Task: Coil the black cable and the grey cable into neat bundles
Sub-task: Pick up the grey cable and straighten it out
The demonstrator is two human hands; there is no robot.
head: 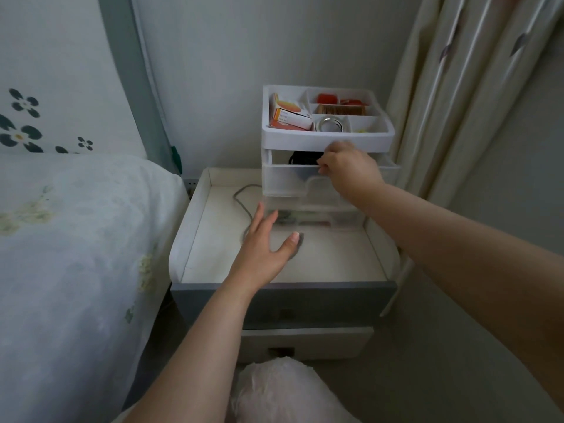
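Two hands were in the picture. In the middle stood one white organizer point(328, 138) with a tray on top and clear drawers under it. The tray held one orange box point(290, 116), two red things point(328, 98), one brown comb point(341, 110) and one shiny ring point(329, 125). The top drawer point(293, 178) was pulled out, and the black cable point(305, 157) lay coiled inside it. The right hand point(351, 170) was curled at the drawer's front edge, by the black cable; whether it pinched anything could not be told. The left hand point(262, 248) was spread flat over the grey cable point(244, 206) on the white nightstand point(210, 239), lower middle.
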